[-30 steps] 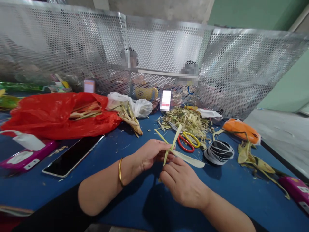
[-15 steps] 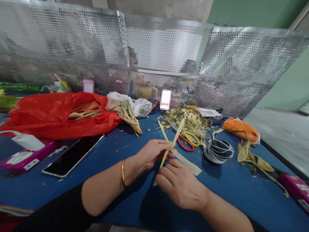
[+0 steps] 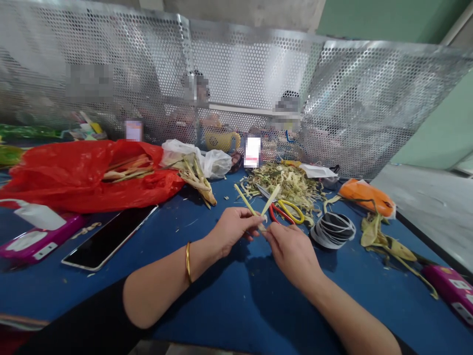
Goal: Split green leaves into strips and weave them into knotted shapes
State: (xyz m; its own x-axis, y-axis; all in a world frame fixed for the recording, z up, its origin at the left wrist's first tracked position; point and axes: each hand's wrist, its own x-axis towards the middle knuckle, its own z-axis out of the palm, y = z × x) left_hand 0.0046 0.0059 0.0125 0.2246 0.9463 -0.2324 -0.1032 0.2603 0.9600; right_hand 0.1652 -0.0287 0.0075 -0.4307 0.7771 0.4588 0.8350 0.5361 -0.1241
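Note:
Pale green leaf strips (image 3: 271, 199) cross in a V above the middle of the blue table. My left hand (image 3: 236, 229) pinches them near their crossing, thumb on top. My right hand (image 3: 293, 249) is closed at the lower end of the strips, its fingertips close to the left ones; its curled fingers hide what lies beneath. Just beyond the right hand lie scissors (image 3: 291, 211) with one red and one yellow handle, partly covered by that hand. Their blades point into a heap of shredded leaf scraps (image 3: 291, 182).
A spool of white cord (image 3: 333, 230) and an orange packet (image 3: 367, 198) lie right, near dried leaves (image 3: 388, 241). Left are a red plastic bag (image 3: 74, 172), a phone (image 3: 111, 239) and a purple box (image 3: 48, 239). A perforated metal screen (image 3: 251, 64) stands behind; people show through it.
My right hand has moved up and right, from the strips' lower end to beside the left fingertips. The wide strip that stuck out at lower right no longer shows. The left hand barely moved.

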